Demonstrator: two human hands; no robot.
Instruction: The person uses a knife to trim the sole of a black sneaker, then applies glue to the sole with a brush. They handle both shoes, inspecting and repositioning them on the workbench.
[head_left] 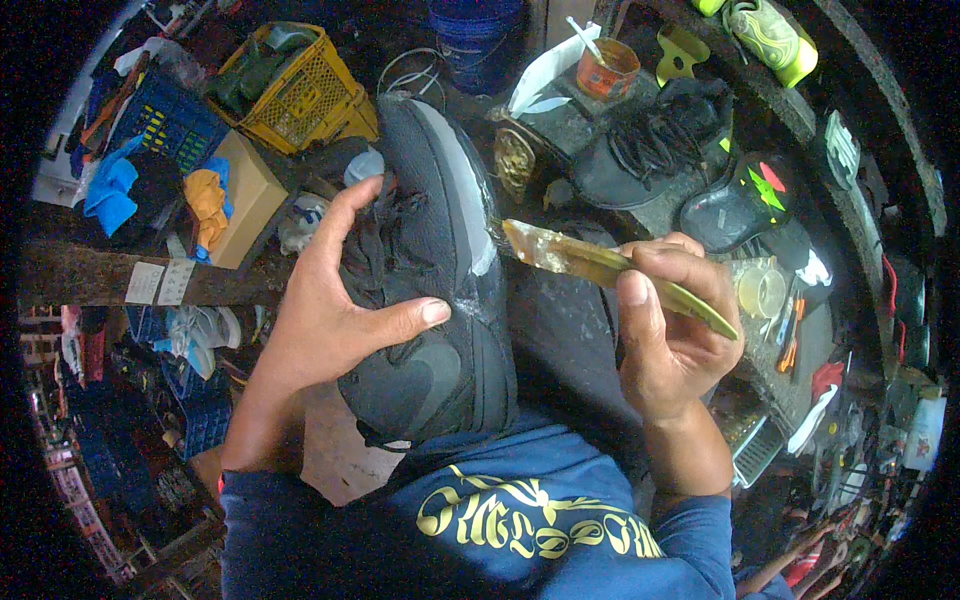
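A black sneaker [410,255] with a whitish-grey strip [462,190] along its right edge stands in front of me, heel toward me. My left hand [345,290] grips it from the left, with the thumb and index finger over its upper and laces. In my right hand [680,315], a brush [565,252] with a yellow-green handle is pinched between thumb and fingers. Its bristles reach the shoe's right side, at the lower part of the pale strip. Pale residue coats the brush near its bristles. My remaining left fingers are hidden behind the shoe.
On the bench to the right lie another black shoe [650,145], an orange tin [607,70] with a stick in it, a dark insole [735,203] and a clear cup [760,292]. A yellow crate [297,95], a cardboard box [245,200] and a blue bucket [475,45] stand beyond.
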